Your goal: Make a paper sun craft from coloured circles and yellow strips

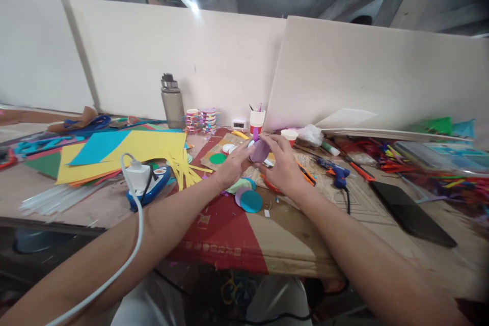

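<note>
Both my hands meet above the cardboard at the middle of the table. Between them is a purple paper disc, with a small purple strip standing up at its top edge. My left hand grips the disc's left side, and something white shows by its fingertips. On the other side, my right hand has its fingers curled round the right edge. Just below lie a teal paper disc and several overlapping pale ones. A green disc rests left of my hands.
Yellow strips, coloured sheets and a blue power strip lie left. A bottle and a pen cup stand behind. Right are a blue glue gun, a black phone and a red-handled tool.
</note>
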Tool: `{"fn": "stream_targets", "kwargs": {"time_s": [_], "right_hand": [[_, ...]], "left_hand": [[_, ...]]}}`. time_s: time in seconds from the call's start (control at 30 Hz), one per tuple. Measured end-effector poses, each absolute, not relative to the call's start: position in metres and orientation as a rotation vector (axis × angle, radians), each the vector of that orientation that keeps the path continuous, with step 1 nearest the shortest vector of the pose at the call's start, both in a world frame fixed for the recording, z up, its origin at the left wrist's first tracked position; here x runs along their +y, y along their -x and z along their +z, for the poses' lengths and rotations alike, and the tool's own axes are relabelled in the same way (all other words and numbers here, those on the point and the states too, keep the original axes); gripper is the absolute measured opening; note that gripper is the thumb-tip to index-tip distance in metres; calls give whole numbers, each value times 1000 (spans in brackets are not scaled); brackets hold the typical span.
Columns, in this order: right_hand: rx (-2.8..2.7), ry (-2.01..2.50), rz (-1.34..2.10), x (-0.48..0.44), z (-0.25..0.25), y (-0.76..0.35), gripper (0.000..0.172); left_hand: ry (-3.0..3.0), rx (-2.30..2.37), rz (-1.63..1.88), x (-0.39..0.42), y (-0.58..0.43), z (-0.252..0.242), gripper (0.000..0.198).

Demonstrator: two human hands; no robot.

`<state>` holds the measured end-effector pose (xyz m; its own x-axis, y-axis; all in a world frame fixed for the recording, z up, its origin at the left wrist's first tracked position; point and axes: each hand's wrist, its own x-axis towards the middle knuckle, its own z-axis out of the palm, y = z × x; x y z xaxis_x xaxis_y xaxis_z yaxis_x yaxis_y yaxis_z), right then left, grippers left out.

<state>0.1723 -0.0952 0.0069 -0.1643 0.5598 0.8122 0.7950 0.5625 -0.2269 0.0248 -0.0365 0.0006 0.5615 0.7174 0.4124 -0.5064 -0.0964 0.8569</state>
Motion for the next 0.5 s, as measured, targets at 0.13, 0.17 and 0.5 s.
{"fn": "stream_targets", "kwargs": {"time_s": [0.13,0.17,0.5], "right_hand": [[-1838,1089,-356,-98,9,-170,67],[-1829,1091,-365,-98,9,-169,67],[-1746,1288,-192,-100,13,-172,63]], "left_hand": [[-1203,120,1068,-39,-27,5,35],[-1189,122,1063,-40,-28,6,35],[-902,350,1122,-33,-27,16,25]]}}
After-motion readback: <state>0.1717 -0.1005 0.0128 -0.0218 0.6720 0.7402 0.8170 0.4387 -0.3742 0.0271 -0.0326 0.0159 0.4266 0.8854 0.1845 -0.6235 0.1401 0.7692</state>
